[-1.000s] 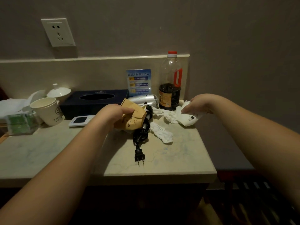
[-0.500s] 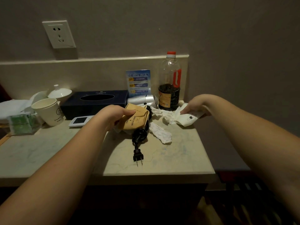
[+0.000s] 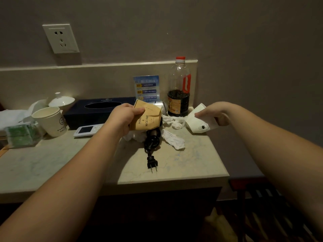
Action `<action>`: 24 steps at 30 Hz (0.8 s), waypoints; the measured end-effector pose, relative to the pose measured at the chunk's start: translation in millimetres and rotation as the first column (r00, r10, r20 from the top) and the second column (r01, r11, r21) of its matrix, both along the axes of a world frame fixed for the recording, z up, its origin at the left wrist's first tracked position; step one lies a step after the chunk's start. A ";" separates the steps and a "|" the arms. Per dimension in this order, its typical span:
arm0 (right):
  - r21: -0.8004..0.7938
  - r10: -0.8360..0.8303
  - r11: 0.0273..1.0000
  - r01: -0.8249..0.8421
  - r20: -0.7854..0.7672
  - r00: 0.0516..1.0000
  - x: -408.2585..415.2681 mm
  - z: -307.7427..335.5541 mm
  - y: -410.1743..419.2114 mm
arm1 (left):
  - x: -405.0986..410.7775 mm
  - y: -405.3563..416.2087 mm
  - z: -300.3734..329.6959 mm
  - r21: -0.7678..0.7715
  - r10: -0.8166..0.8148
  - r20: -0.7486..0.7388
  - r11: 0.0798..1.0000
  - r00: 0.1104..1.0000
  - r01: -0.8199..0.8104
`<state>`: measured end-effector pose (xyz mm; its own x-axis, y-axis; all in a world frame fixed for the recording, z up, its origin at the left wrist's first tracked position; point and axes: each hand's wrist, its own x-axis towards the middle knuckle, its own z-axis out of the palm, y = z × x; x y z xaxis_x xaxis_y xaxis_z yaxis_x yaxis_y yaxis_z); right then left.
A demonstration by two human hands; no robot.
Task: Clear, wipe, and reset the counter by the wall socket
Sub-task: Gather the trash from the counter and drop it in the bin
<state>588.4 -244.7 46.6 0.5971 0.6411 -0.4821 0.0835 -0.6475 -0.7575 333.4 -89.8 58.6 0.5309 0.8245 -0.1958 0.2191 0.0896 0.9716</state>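
**A:** Which step are you in? Take it from the left.

**B:** You're in the clearing step; nothing is wiped yet. At the far left of the desk [image 3: 43, 165] sit a green packet [image 3: 20, 135], a paper cup [image 3: 50, 120] and a lidded white dish [image 3: 61, 101], all untouched. Behind them is the dark tissue box [image 3: 99, 109], under the socket [image 3: 60, 38], with a small white handset [image 3: 86, 130] just in front of it.

**A:** And your hands?

**B:** Your left hand [image 3: 123, 119] grips a brown paper bag [image 3: 146, 117], thumb across its face, and holds it above the coiled black cord [image 3: 152, 138] whose plug [image 3: 152, 164] lies toward you. Crumpled tissues [image 3: 174, 140] lie beside the cord. Your right hand [image 3: 215, 113] pinches a white paper bag [image 3: 201, 121] at its upper edge, near the desk's right end, just in front of the dark-liquid bottle [image 3: 179, 91].

**A:** What does the next move call for?

**B:** By my reckoning, carry both bags off the desk to wherever rubbish goes, then come back for the tissues. Watch the bottle as you draw your right hand away, and the cord under the brown bag.

**A:** What has changed from a second ago?

**B:** The brown bag has come up and turned, so its print faces you now. The white bag has risen off the desk in your right hand. The cord and tissues lie as they did.
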 end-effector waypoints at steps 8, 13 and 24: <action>0.374 0.019 0.927 -0.005 -0.035 0.999 -35.9 29.7 -34.7 | -30.8 -18.1 21.0 -0.010 -0.026 0.283 1.000 0.959 0.030; 0.542 0.052 0.839 -0.033 -0.020 0.998 -75.9 32.6 -62.7 | -55.3 -37.7 16.0 -0.018 -0.050 0.347 0.998 0.937 0.059; 0.664 -0.111 0.747 0.011 0.108 0.988 -186.4 -9.2 -139.9 | -97.9 -92.3 -29.2 -0.080 -0.145 0.369 0.979 0.918 0.187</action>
